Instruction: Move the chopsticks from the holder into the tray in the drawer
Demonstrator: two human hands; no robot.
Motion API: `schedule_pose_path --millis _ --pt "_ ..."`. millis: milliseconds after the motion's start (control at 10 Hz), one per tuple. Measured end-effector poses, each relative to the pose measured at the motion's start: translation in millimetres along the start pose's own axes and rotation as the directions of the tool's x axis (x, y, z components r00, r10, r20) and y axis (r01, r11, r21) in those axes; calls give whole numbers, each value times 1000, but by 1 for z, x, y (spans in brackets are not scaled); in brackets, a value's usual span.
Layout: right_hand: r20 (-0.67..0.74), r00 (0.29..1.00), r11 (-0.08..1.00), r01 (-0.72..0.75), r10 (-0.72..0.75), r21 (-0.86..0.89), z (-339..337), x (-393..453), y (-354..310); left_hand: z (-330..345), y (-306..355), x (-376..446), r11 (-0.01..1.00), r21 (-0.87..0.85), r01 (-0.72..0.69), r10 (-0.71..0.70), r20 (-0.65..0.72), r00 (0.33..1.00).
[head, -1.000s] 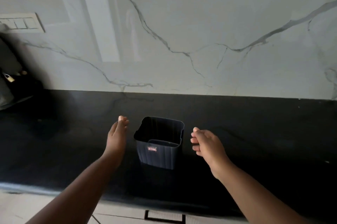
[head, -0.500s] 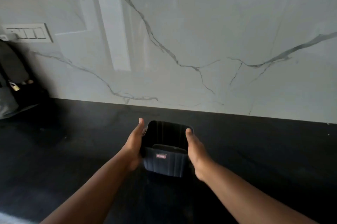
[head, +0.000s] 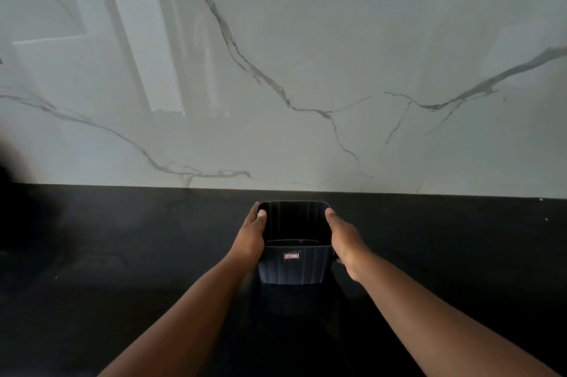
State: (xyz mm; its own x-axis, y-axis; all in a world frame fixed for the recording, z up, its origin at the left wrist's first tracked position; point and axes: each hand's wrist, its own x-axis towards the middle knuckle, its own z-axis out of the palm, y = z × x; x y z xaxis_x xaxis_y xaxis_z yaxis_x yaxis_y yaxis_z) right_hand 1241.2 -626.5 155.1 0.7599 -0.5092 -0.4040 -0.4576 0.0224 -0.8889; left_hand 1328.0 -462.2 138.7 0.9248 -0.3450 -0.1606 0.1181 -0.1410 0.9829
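Observation:
A dark ribbed holder [head: 295, 266] with a small red label stands on the black counter, close to the back wall. Its inside looks dark and I see no chopsticks in it. My left hand [head: 251, 237] presses against its left side with the thumb on the rim. My right hand [head: 343, 238] grips its right side. Both forearms reach in from the bottom of the view. The drawer and its tray are out of view.
The black countertop [head: 122, 269] stretches left and right of the holder. A glossy white marble backsplash [head: 306, 70] rises right behind it. A dark blurred shape sits at the far left edge [head: 7, 192].
Both hands closed in on the holder's sides and took hold of it. The holder now sits farther back, near the wall, and the view has moved closer.

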Motion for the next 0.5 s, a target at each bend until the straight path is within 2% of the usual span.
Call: schedule_pose_path --millis 100,200,300,400,500 --pt "-4 1000 995 8 -8 -103 -3 -7 -5 2 5 -3 996 80 35 -35 7 999" --pt "-17 992 960 118 -126 -255 -19 -18 -15 -4 24 -12 979 173 111 -103 -52 993" --pt "-27 957 792 222 -288 -569 -41 -33 -19 -16 48 -32 947 322 8 22 -90 996" --pt "-33 837 467 271 -546 -842 -63 -50 -31 -18 79 -58 776 623 -103 220 -114 969" --pt "21 690 289 329 -723 -899 -70 -73 -49 -13 106 -82 535 826 -178 426 -82 901"
